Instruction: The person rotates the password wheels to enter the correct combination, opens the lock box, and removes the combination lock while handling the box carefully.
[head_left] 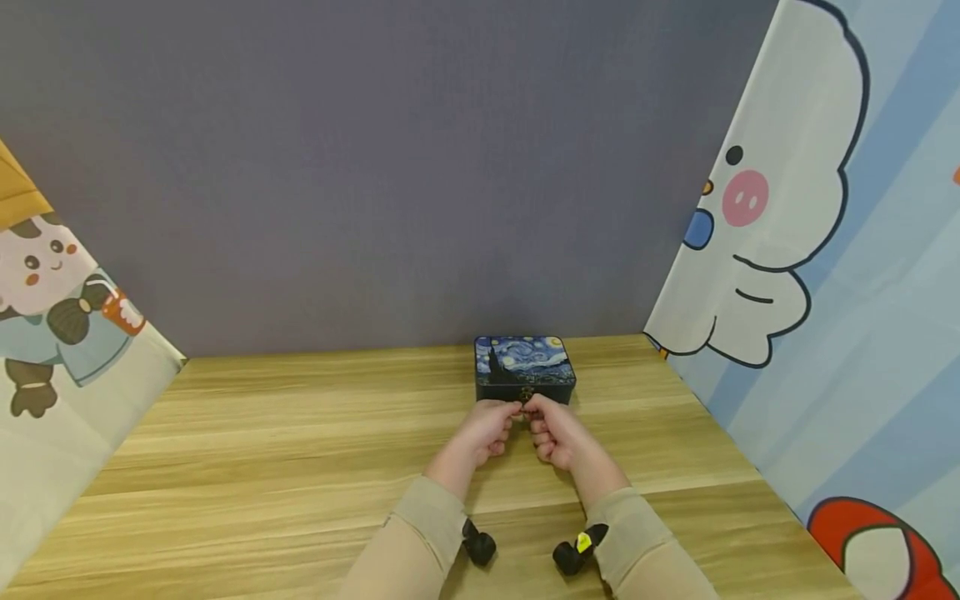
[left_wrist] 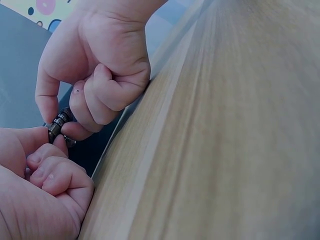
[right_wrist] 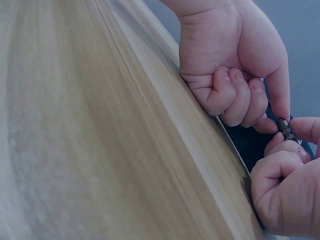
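Observation:
A small dark box (head_left: 523, 364) with a swirling blue and yellow night-sky painting on its lid stands shut near the back of the table, a brass-coloured clasp (head_left: 527, 393) on its front. At this clasp is a small metal combination padlock (left_wrist: 58, 124) with ridged number dials. My left hand (head_left: 483, 429) pinches one end of the padlock between thumb and forefinger, its other fingers curled in. From the opposite side my right hand (head_left: 558, 432) pinches the padlock too. Fingertips hide part of the padlock (right_wrist: 286, 129), and its numbers are too small to read.
The wooden table (head_left: 285, 450) extends left and in front of the box. A grey panel (head_left: 337, 183) rises behind it. Cartoon-printed curtains stand at the left (head_left: 67, 333) and right (head_left: 825, 400). A small black device (head_left: 478, 546) sits at each wrist.

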